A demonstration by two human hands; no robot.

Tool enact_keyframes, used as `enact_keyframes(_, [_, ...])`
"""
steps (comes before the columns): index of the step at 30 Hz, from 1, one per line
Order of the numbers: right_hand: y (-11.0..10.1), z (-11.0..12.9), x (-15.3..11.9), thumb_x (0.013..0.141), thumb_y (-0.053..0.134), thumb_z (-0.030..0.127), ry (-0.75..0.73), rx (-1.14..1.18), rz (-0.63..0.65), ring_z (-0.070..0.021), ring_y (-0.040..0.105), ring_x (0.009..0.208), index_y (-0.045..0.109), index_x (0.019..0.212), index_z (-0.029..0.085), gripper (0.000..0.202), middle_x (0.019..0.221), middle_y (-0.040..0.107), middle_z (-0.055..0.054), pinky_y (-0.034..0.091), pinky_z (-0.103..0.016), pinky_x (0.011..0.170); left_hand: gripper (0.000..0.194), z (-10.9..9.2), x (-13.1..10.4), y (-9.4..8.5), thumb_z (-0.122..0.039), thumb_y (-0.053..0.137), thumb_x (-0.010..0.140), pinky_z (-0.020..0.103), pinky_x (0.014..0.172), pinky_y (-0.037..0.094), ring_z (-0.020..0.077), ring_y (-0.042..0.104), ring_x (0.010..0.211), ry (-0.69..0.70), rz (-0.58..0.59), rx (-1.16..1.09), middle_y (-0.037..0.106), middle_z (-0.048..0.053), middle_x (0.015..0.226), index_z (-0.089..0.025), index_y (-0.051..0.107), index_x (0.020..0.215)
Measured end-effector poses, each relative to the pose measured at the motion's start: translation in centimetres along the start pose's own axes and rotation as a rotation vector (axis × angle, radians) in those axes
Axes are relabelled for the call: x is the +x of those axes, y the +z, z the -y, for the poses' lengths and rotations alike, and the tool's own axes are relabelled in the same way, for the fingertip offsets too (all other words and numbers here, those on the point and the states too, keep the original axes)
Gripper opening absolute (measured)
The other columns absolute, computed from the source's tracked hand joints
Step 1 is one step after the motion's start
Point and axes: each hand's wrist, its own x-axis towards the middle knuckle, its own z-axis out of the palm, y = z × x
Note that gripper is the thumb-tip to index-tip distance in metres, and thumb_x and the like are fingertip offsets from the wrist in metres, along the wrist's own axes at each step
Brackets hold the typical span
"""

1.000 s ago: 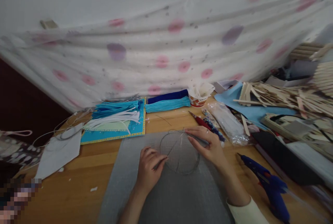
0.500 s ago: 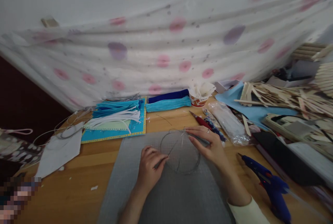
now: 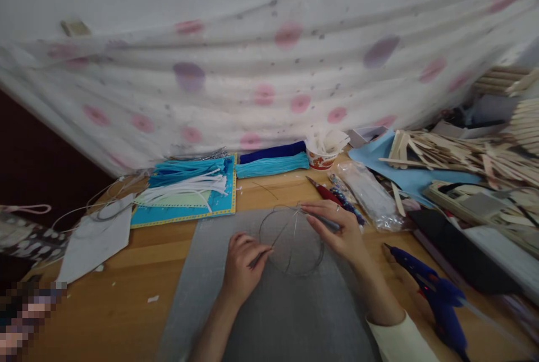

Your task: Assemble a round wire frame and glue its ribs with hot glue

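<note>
A round wire frame point(image 3: 322, 255) with thin wires across it is held low over a grey mat point(image 3: 202, 283). My left hand point(image 3: 244, 264) is closed, thumb and forefinger pinching a thin wire that slants up to the right across the ring. At the ring's upper edge, my right hand point(image 3: 334, 224) pinches the spot where the crossing wires come together. The wire ends between the right fingertips are too fine to make out. A ring is on one right finger.
Right of the mat lie a blue glue gun point(image 3: 433, 289), red-handled pliers point(image 3: 323, 189) and a plastic bag point(image 3: 373, 196). Wooden sticks point(image 3: 455, 154) pile up behind. Pipe cleaners point(image 3: 185, 177) lie at the back left, near a paper cup point(image 3: 322, 157) and white card point(image 3: 99, 244).
Both hands keep their pinch on the wire, with only a slight shift. The whole view has tilted a little.
</note>
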Motion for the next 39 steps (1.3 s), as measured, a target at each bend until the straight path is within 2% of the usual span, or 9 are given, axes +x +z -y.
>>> enact_keyframes(10, [-0.3,0.1,-0.3,0.092,0.059,0.031,0.048,0.008,0.013,-0.0233,0.071,0.098,0.076,0.106,0.029,0.022,0.105,0.077,-0.005,0.055,-0.041,0.089,0.013,-0.1,0.1,-0.1,-0.024,0.063,0.091,0.037,0.078,0.047,0.0172,0.062,0.069,-0.020,0.008,-0.007,0.072,0.000,0.069,-0.023,0.071,0.081])
enact_keyframes(16, [-0.3,-0.2,-0.5,0.097,0.045,0.047,0.168,0.016,-0.117,-0.0270,0.066,0.111,0.074,0.112,0.028,0.037,0.115,0.074,-0.007,0.051,-0.046,0.096,0.010,0.0,-0.1,0.0,-0.024,0.065,0.090,0.037,0.078,0.048,0.0173,0.062,0.070,-0.011,0.004,-0.001,0.072,0.000,0.069,-0.023,0.071,0.082])
enact_keyframes(20, [-0.1,-0.8,-0.6,0.099,0.034,0.056,0.286,0.021,-0.178,-0.0288,0.067,0.110,0.077,0.105,0.025,0.053,0.111,0.075,-0.009,0.050,-0.049,0.097,0.010,-0.1,0.0,-0.1,-0.024,0.065,0.090,0.037,0.079,0.047,0.0173,0.062,0.071,0.004,-0.010,0.006,0.072,-0.001,0.070,-0.023,0.071,0.083])
enact_keyframes(25, [0.3,-1.5,-0.8,0.097,0.023,0.066,0.460,-0.021,-0.158,-0.0314,0.071,0.097,0.081,0.084,0.024,0.073,0.089,0.077,-0.014,0.052,-0.052,0.093,0.011,-0.2,0.2,-0.3,-0.024,0.065,0.090,0.034,0.074,0.047,0.0170,0.062,0.069,-0.003,0.000,-0.003,0.071,-0.001,0.067,-0.022,0.071,0.082])
enact_keyframes(28, [0.4,-1.8,-0.8,0.096,0.024,0.066,0.447,-0.028,-0.175,-0.0312,0.073,0.089,0.081,0.078,0.022,0.074,0.079,0.077,-0.014,0.055,-0.051,0.089,0.011,-0.1,0.1,-0.2,-0.023,0.065,0.090,0.035,0.074,0.047,0.0168,0.062,0.069,-0.008,0.016,0.002,0.071,-0.001,0.068,-0.022,0.071,0.081])
enact_keyframes(31, [0.3,-2.0,-0.8,0.097,0.029,0.062,0.419,-0.026,-0.238,-0.0304,0.072,0.091,0.081,0.078,0.024,0.067,0.077,0.077,-0.012,0.054,-0.049,0.091,0.009,-0.1,0.0,-0.3,-0.025,0.066,0.090,0.036,0.075,0.048,0.0172,0.064,0.070,-0.010,0.022,-0.001,0.074,0.000,0.071,-0.023,0.072,0.083])
enact_keyframes(36, [0.1,-2.3,-0.9,0.095,0.024,0.068,0.487,-0.088,-0.279,-0.0324,0.072,0.093,0.080,0.075,0.024,0.074,0.082,0.078,-0.012,0.050,-0.055,0.094,0.016,0.1,-0.1,-1.2,-0.024,0.058,0.094,0.036,0.080,0.049,0.0182,0.067,0.082,-0.108,0.011,-0.036,0.077,0.003,0.087,-0.023,0.072,0.100])
enact_keyframes(39, [0.0,-2.3,-0.8,0.095,0.022,0.068,0.503,-0.092,-0.258,-0.0315,0.071,0.097,0.080,0.078,0.023,0.076,0.087,0.078,-0.012,0.048,-0.054,0.098,0.017,0.3,-0.1,-1.7,-0.023,0.056,0.094,0.036,0.080,0.049,0.0187,0.068,0.084,-0.160,-0.028,-0.033,0.077,0.004,0.089,-0.023,0.072,0.099])
